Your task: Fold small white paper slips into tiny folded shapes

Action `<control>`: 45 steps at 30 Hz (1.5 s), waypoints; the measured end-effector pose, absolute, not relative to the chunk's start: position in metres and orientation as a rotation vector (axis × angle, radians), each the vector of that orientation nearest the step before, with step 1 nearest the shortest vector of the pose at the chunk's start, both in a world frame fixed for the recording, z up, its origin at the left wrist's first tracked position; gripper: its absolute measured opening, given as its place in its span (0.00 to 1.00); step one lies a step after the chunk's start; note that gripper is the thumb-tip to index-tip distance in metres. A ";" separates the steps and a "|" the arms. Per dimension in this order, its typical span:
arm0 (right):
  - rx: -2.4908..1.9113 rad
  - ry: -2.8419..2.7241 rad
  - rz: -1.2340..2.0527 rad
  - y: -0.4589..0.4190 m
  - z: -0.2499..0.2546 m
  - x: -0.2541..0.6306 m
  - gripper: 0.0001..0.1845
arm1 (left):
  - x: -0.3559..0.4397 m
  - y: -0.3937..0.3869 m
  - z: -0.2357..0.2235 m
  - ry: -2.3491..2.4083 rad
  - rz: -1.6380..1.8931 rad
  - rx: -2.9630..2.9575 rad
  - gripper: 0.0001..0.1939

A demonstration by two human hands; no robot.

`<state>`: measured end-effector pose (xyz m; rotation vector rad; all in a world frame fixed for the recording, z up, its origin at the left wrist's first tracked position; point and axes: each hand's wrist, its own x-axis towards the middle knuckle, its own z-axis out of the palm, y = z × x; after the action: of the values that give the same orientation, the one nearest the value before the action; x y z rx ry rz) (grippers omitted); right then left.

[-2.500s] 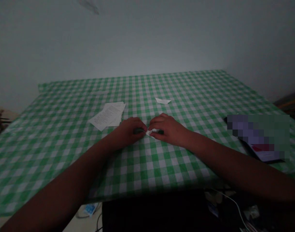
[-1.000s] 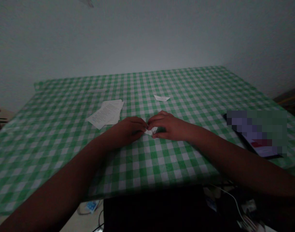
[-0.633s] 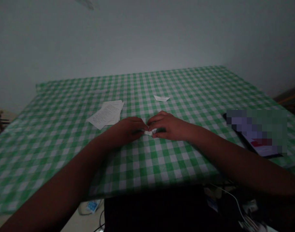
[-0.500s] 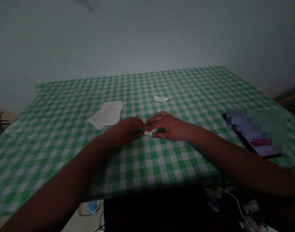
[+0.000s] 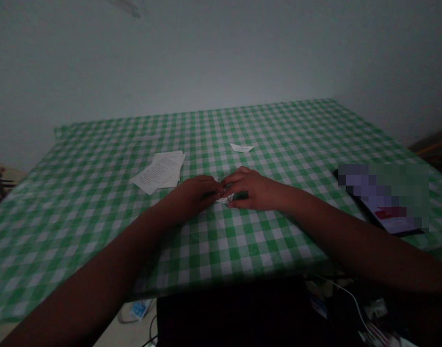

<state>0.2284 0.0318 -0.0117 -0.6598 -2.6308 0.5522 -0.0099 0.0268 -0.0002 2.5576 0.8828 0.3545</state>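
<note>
Near the front middle of the table, a small folded piece of printed paper (image 5: 226,198) lies between my hands, mostly covered by fingers. My left hand (image 5: 197,193) grips its left side, thumb and fingers close together. From the right, my right hand (image 5: 247,188) pinches the paper with its thumb below and fingers curled above. The fingertips of both hands nearly meet over it. Beyond my hands rests a folded paper boat (image 5: 242,148). A stack of printed paper sheets (image 5: 161,171) lies behind my left hand.
A green and white checked tablecloth (image 5: 213,250) covers the table, which stands against a pale wall (image 5: 192,58). On the right, a tablet-like device (image 5: 383,205) with a blurred screen lies beside my right forearm. A white cable (image 5: 353,299) hangs below the front edge.
My left thumb and fingers have closed together and shifted slightly right over the folded paper. My right hand stays almost still.
</note>
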 end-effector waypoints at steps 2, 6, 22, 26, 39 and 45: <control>-0.644 -2.603 0.579 0.033 -0.014 0.228 0.10 | -0.008 0.028 -0.003 0.907 0.388 2.538 0.08; -0.675 -2.541 0.598 0.039 -0.021 0.225 0.08 | -0.006 0.028 -0.004 0.929 0.374 2.516 0.07; -0.757 -2.584 0.552 0.041 -0.021 0.219 0.06 | -0.004 0.026 0.000 0.990 0.335 2.507 0.04; -0.765 -2.623 0.571 0.041 -0.021 0.224 0.12 | -0.005 0.027 -0.001 0.971 0.346 2.505 0.04; -0.682 -2.571 0.614 0.047 -0.028 0.227 0.09 | -0.006 0.027 -0.007 0.979 0.404 2.425 0.08; -0.706 -2.582 0.589 0.045 -0.029 0.228 0.09 | -0.005 0.026 -0.003 1.021 0.392 2.376 0.08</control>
<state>0.2276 0.0453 -0.0287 -0.7062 -2.5816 0.5888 -0.0046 0.0259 -0.0026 2.3763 1.0210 0.3924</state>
